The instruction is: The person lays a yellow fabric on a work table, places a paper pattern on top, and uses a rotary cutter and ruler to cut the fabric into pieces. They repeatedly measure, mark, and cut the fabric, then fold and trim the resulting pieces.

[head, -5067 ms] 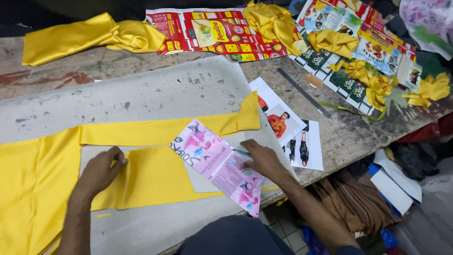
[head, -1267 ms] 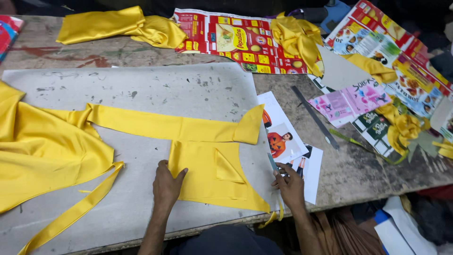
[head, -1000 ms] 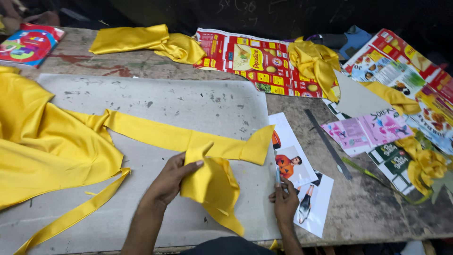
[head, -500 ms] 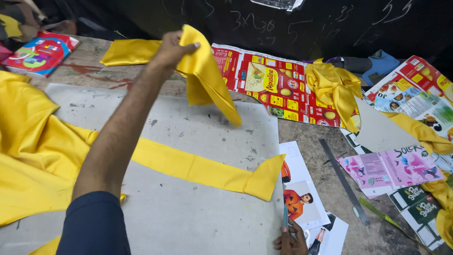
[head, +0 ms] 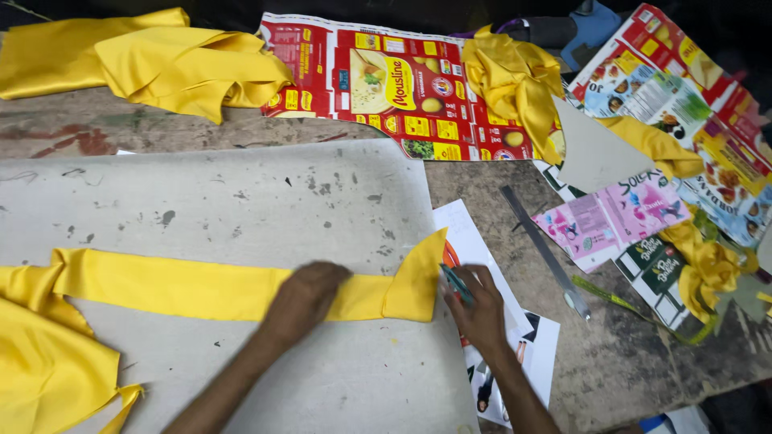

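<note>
The left hand (head: 310,289) lies flat, grip released, pressing a long strip of glossy yellow satin (head: 201,291) onto a scuffed grey cutting board (head: 241,201), while the right hand (head: 478,309), clenched around a small teal-handled tool (head: 455,283), sits just beside the strip's upturned pointed end at the board's right edge, over printed paper sheets (head: 531,362). The board's upper half lies bare; past its edge the rough worktop (head: 611,362) carries a steel ruler (head: 547,251), flattened red cartons (head: 386,80) and crumpled satin bundles (head: 193,68).
</note>
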